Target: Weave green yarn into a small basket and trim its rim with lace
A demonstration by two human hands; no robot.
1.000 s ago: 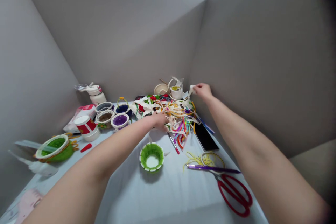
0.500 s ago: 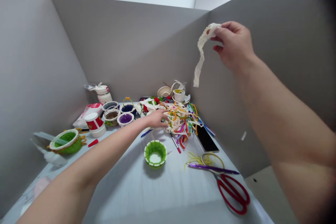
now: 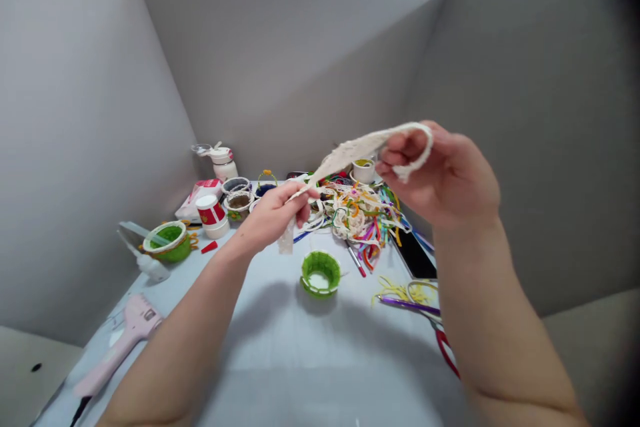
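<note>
A strip of cream lace ribbon stretches between my two hands above the table. My left hand pinches it near one end, and a short tail hangs below the fingers. Higher up, my right hand has its fingers closed on the other part, where the ribbon curls over in a loop. Below the hands a small green woven cup with a white bottom stands upright on the table. Behind it lies a tangled heap of lace and coloured trims.
At left are a pink glue gun, a green basket, a red-and-white cup and several small pots. A phone, a purple pen and red-handled scissors lie at right. Grey partitions surround the table.
My left hand has come away from the trim heap and now grips the lace ribbon. My right hand has lowered, and the ribbon that hung from it is now stretched sideways. The view has shifted left.
</note>
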